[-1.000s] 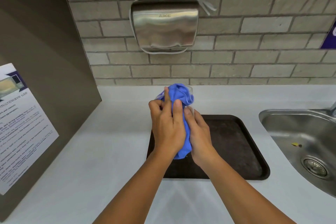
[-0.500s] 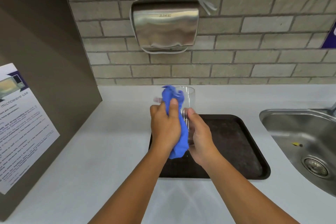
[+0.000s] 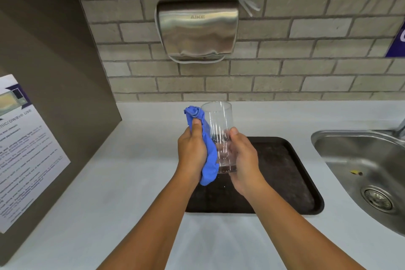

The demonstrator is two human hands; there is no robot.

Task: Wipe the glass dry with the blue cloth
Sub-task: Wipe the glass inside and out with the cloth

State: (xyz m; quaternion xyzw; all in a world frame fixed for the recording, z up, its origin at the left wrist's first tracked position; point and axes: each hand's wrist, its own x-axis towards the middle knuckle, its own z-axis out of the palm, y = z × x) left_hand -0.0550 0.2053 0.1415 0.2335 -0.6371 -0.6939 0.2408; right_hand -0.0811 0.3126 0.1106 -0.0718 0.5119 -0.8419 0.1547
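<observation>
A clear, tall glass [image 3: 218, 125] is held upright above the dark tray, its open rim facing up and away from me. My right hand [image 3: 244, 160] grips its lower half and base from the right. My left hand [image 3: 191, 153] clutches the bunched blue cloth [image 3: 206, 149] and presses it against the left side of the glass. The cloth sticks out above my thumb and hangs below my palm. Most of the glass wall is uncovered.
A dark brown tray [image 3: 285, 177] lies on the white counter [image 3: 135, 177] under my hands. A steel sink [image 3: 368, 171] sits to the right. A steel hand dryer [image 3: 197, 30] hangs on the brick wall. A brown panel with a paper notice [image 3: 24, 149] stands at left.
The cloth, earlier stuffed over and into the glass mouth, has come out and slid to the left side. My hands have moved apart, so the glass now shows clearly.
</observation>
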